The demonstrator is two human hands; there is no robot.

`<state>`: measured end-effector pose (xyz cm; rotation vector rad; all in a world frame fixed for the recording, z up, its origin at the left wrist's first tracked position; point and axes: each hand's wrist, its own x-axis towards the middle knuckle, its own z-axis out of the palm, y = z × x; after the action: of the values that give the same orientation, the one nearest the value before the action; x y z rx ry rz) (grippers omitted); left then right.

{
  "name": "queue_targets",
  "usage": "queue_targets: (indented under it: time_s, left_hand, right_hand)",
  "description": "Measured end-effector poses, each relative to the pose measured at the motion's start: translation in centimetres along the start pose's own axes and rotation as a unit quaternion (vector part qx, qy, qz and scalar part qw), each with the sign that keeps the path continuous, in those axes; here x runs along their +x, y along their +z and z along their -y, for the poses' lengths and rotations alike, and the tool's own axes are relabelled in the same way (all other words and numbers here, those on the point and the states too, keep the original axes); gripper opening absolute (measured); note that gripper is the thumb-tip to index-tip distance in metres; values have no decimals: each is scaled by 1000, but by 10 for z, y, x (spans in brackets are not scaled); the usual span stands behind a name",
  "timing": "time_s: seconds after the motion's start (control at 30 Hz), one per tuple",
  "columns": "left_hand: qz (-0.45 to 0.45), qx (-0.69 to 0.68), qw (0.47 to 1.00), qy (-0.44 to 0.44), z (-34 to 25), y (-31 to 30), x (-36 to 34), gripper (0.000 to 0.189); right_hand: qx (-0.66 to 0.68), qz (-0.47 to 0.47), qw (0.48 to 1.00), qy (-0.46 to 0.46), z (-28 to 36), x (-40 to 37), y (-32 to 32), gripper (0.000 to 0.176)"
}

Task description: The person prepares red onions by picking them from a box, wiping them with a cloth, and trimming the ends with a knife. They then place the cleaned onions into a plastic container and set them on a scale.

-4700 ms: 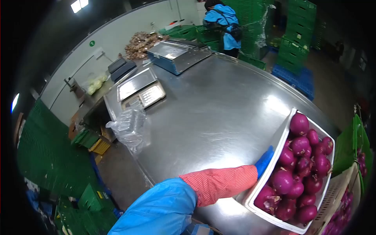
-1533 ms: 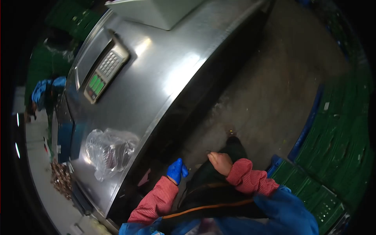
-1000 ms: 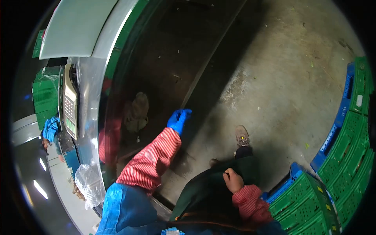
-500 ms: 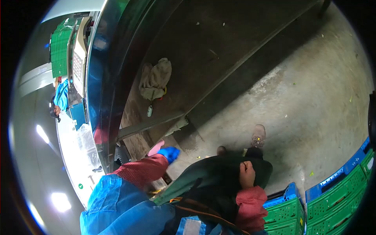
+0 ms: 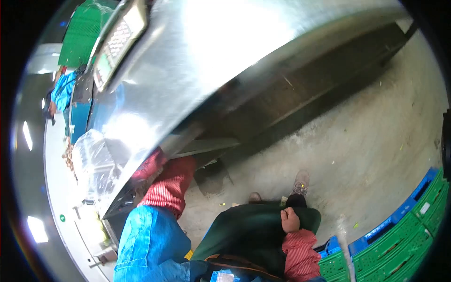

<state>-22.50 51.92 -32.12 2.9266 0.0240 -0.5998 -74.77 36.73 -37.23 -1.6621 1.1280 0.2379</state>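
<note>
My right hand [image 5: 290, 220] is closed, with its fingers curled together against the dark green apron [image 5: 244, 225] over my lap. Whatever lies in those fingers, if anything, is too small to make out. The left arm, in a blue sleeve cover [image 5: 145, 239] and red checked sleeve [image 5: 171, 183], reaches below the edge of a shiny metal table [image 5: 188, 70]. Its hand is hidden under that table, near a slanting metal brace [image 5: 206, 146].
Green crates [image 5: 399, 249] with blue ones [image 5: 399, 225] stand at the lower right. On the table are clear plastic film [image 5: 96, 160] and a device with keys [image 5: 120, 44]. A person in blue [image 5: 63, 91] is beyond. My shoe [image 5: 300, 181] rests on the concrete floor [image 5: 361, 155].
My view has shifted, so the metal tabletop covers much more of it. The blue-gloved left hand has gone out of sight under the table. The right hand remains closed at the apron.
</note>
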Motion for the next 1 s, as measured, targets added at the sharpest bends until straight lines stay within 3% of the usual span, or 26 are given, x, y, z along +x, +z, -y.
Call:
queue_targets:
  time_s: [0.17,0.23,0.3,0.33,0.37,0.4,0.47,0.5,0.6,0.67,0.7,0.73,0.77,0.8,0.87,0.93,1.0]
  left_hand:
    - [145,-97,984,-30,55,-4,-155,55]
    - [217,-171,961,-29,31,-44,-253,36]
    - [285,-241,927,-33,-6,-91,-333,36]
    - [325,-267,907,-14,-24,-113,-359,38]
    - [291,-217,927,97,-47,-134,-377,41]
    - [249,-163,933,203,-68,-152,-392,43]
    - [181,-209,899,339,-104,-174,-406,44]
    - [157,-199,901,351,-121,-181,-406,42]
    - [291,-233,867,329,-150,-259,-409,36]
    - [76,-271,874,395,-127,-302,-396,31]
    - [-85,-252,859,437,-109,-327,-380,31]
    - [-230,-216,876,366,-85,-334,-359,36]
    - [-390,-266,844,253,-33,-369,-321,43]
    - [-430,-203,858,195,-18,-400,-315,50]
    - [-494,-31,866,70,28,-405,-275,56]
    - [-405,-50,908,94,78,-385,-240,59]
    - [-319,-105,933,126,96,-391,-220,56]
  right_hand:
    - [-5,36,998,-60,57,-37,-30,25]
    - [27,92,990,-102,123,-65,-63,27]
    - [63,144,977,-143,201,-92,-97,28]
    - [87,165,968,-168,238,-103,-112,28]
    - [118,165,952,-231,271,-112,-125,25]
    - [130,176,954,-206,298,-117,-139,24]
    - [158,200,955,-153,344,-123,-158,22]
    - [195,143,944,-225,363,-121,-161,19]
    - [230,159,942,-188,396,-112,-204,13]
    - [235,183,942,-152,413,-109,-226,12]
    - [196,155,946,-206,424,-112,-233,8]
    - [152,158,947,-234,425,-103,-239,8]
    - [104,163,944,-267,433,-87,-241,8]
    - [66,157,940,-295,437,-79,-240,8]
    - [57,168,945,-275,474,-84,-226,11]
    - [23,176,946,-271,506,-85,-202,12]
    - [3,145,924,-355,530,-80,-162,14]
